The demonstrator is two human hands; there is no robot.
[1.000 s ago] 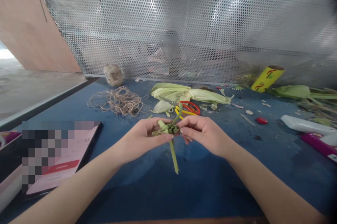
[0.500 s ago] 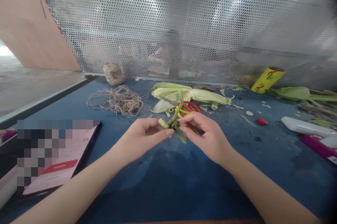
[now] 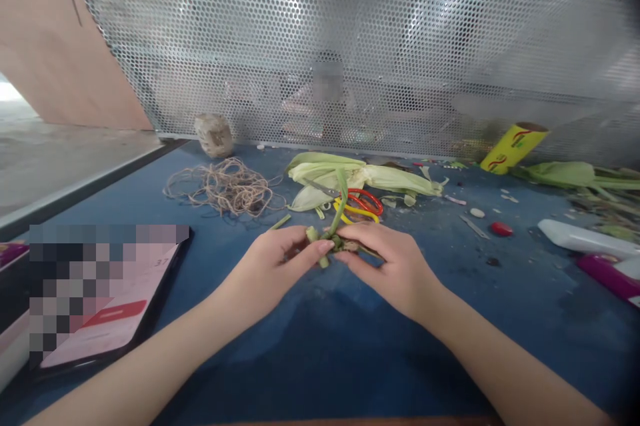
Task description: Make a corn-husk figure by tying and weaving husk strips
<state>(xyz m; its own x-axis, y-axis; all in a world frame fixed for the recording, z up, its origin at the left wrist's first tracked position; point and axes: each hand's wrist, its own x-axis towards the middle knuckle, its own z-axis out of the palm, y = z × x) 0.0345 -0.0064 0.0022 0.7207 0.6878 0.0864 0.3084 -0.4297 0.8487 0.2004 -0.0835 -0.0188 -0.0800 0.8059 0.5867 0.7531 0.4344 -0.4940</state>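
Between my hands is a small knotted piece of green corn husk [image 3: 340, 209], one strip of it rising upward. My left hand [image 3: 285, 263] pinches its left side between thumb and fingers. From the right, my right hand [image 3: 390, 259] grips the knot, and a thin brownish strand runs under its fingers. The exact form of the knot is partly hidden by my fingertips. Just beyond lie scissors with red and yellow handles [image 3: 367, 203], their blades over pale green corn husks [image 3: 405, 181].
Tangled twine [image 3: 230, 189] and a twine roll [image 3: 214, 135] lie at the back left. A phone [image 3: 120, 313] is at the left. On the right are a yellow tube [image 3: 513, 149], a red cap [image 3: 501, 229] and a white bottle [image 3: 585, 239]. A perforated metal screen [image 3: 200, 46] stands behind.
The knotted husk has turned slightly between my fingers, and its lower end has shifted left. My right fingers have closed in nearer the knot. The view has shifted a little.
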